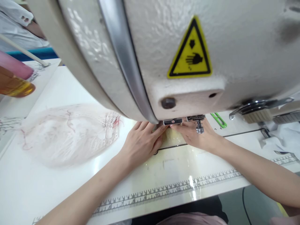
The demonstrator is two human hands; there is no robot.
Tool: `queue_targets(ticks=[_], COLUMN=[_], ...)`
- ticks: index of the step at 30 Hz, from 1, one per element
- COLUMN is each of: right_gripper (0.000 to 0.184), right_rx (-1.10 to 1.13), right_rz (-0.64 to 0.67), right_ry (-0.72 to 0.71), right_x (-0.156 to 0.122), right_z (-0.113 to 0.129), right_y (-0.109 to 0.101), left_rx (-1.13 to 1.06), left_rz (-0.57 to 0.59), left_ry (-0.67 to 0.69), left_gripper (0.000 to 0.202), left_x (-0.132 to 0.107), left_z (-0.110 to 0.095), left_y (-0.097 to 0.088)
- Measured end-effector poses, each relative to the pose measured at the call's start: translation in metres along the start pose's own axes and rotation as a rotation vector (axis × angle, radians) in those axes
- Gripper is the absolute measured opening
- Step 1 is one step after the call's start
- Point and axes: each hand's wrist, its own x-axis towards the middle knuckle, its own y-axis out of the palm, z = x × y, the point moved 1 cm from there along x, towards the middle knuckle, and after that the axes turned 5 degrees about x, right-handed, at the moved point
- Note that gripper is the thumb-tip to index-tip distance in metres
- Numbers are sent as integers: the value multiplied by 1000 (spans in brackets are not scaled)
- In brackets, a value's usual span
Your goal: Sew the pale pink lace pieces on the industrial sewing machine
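My left hand point(143, 141) rests on the bed of a sewing machine point(150, 56), its index finger and thumb drawn together below the machine head. From the other side, my right hand point(199, 135) reaches in with its fingers closed and pointing left. Both sets of fingertips meet near the needle area, partly covered by the machine head. Whatever lies between them is hidden. Left of my left hand, a sheer, pale pinkish fabric piece point(70, 136) with loose red and dark threads lies on the white tabletop point(112, 187).
A printed ruler scale point(164, 192) runs along the front edge. Behind my right hand lies a green tool point(219, 120). Pink point(16, 65) and amber point(16, 82) thread cones stand at left. White material point(287, 137) sits at right. Another person's sleeve point(16, 14) shows upper left.
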Motion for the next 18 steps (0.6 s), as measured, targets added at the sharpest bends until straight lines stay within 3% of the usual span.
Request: queue_targets(ticks=[5, 14, 18], right_gripper=[42, 51, 55], right_rx=[-13, 90, 128], right_rz=[11, -59, -41], right_ry=[59, 10, 21], right_x=[1, 16, 16], right_z=[5, 6, 3], right_y=[-3, -20, -15], left_rx=[17, 5, -37], left_rz=[-3, -43, -118], left_ry=[-6, 14, -3], left_gripper=[41, 37, 38], left_x=[-1, -3, -5], left_z=[0, 0, 0], left_y=[1, -1, -1])
